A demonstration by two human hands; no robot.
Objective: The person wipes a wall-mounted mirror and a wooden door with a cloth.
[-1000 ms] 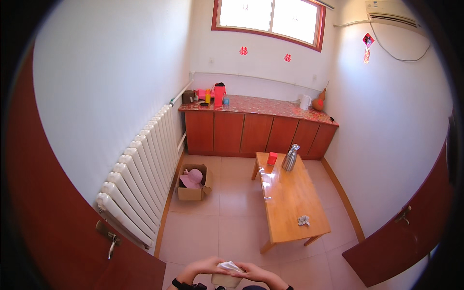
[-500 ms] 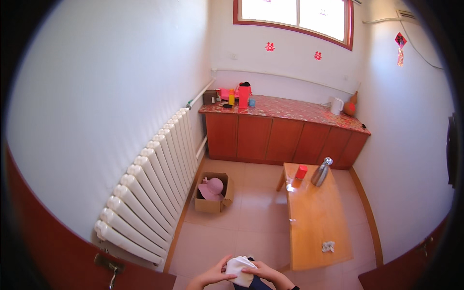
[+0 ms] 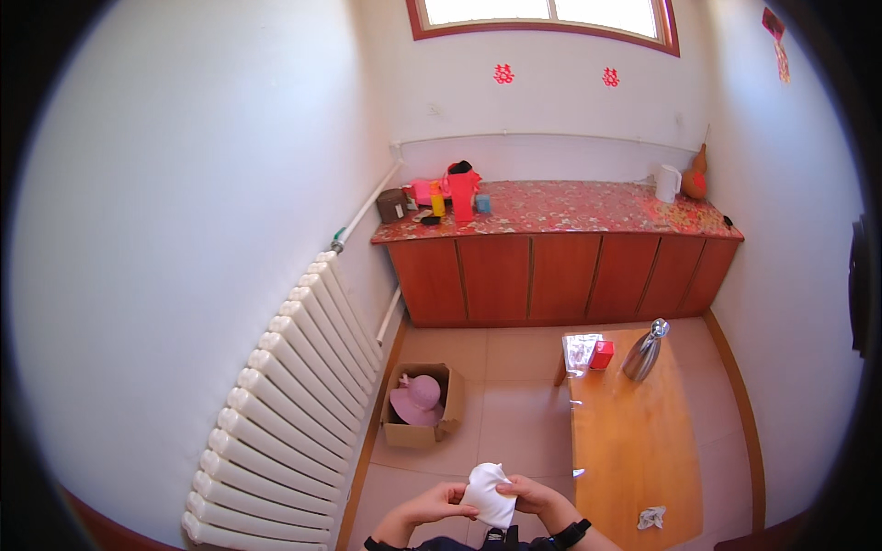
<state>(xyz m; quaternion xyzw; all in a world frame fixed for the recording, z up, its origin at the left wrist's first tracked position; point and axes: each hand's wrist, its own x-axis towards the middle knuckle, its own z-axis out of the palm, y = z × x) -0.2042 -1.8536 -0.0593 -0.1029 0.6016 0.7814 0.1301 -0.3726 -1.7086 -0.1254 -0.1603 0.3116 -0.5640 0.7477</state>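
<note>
A white folded piece of soft cloth point(image 3: 489, 496) is held up at the lower middle, in front of my body. My left hand point(image 3: 437, 503) pinches its left lower edge, fingers closed. On the other side, my right hand point(image 3: 533, 494) grips the upper right edge between thumb and fingers. Whether it is a plain cloth or a sewn item I cannot make out. Dark bands circle both my wrists.
To the right stands a low wooden table point(image 3: 634, 441) with a steel thermos point(image 3: 645, 354), a red box point(image 3: 602, 355) and crumpled white tissue point(image 3: 651, 518). A cardboard box point(image 3: 415, 435) holding a pink hat point(image 3: 418, 400) sits by the radiator point(image 3: 276, 404). Red cabinets point(image 3: 565, 275) line the back.
My view has moved forward into the room, and the doors at both sides have mostly left it. Both hands keep hold of the white cloth, which now hangs more spread out.
</note>
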